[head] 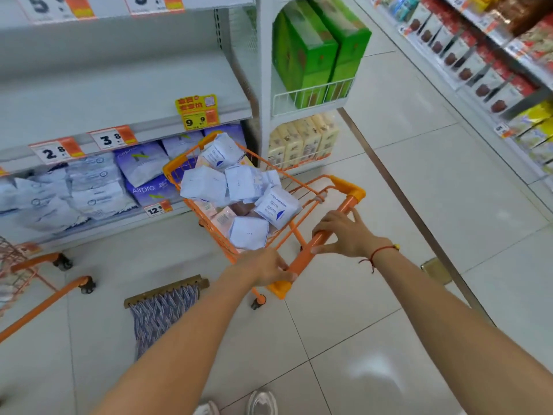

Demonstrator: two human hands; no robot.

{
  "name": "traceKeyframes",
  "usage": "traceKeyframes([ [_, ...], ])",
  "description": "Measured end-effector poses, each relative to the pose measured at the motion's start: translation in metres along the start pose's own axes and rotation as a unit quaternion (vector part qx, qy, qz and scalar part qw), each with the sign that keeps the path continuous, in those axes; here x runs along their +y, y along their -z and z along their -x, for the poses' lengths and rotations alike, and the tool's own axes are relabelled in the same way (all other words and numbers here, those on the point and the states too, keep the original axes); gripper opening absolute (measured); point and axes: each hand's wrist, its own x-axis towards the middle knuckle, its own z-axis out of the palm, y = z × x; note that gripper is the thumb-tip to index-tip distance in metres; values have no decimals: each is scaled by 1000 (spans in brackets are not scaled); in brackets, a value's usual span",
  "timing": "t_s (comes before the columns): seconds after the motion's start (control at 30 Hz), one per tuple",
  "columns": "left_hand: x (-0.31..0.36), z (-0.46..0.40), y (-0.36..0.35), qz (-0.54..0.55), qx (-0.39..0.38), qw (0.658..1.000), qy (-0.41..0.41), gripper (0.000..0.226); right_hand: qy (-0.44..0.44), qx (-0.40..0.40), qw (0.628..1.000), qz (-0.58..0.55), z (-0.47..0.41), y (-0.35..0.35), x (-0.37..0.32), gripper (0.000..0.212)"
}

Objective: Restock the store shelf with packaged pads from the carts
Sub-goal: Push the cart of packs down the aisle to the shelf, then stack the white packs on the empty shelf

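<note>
Gripping the orange handle (321,238) of a small cart (239,187), a person stands in a store aisle with both hands on the bar: the left hand (263,269) has its fingers curled around the handle's near end, while the right hand (344,232) lies over the bar farther along, fingers (321,226) spread and only loosely bent across it. Piled in the cart's basket are the pads (239,181), white and pale-pink packets heaped at all angles, some riding above the rim. They look light and soft, film-wrapped and likely slippery, so a packet should lift easily by pinching across its flat faces or by an edge; squeezing would dent it rather than break it. The cart's far end sits just beside the front edge of the bottom shelf (98,223), where larger blue and white packs (89,187) already lie. Above it, the middle shelf (134,94) shows a bare grey deck behind a yellow price tag (197,112). A second cart (33,280) stands at the left, and a woven mat (163,313) lies on the tiled floor (359,324).
</note>
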Motion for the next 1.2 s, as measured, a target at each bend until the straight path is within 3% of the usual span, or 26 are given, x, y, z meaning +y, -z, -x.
traceKeyframes([
  [0.27,26,-27,2,73,-3,997,9,45,-41,-62,996,56,-9,23,24,60],
  [0.47,5,12,27,105,61,993,5,47,-77,89,992,46,15,21,5,46],
  [0.6,-52,44,77,88,95,991,42,34,-49,106,993,-20,1,42,-38,31],
  [0.7,-97,73,115,92,140,982,89,31,-57,30,990,-125,-23,68,-85,22],
  [0.8,-142,93,152,81,172,974,126,29,-45,-15,989,-141,-55,80,-133,22],
  [1.0,-205,98,235,35,166,984,52,31,-106,7,970,-218,-119,85,-227,21],
  [1.2,-246,73,276,8,153,988,-1,32,-154,54,958,-235,-168,72,-267,21],
])
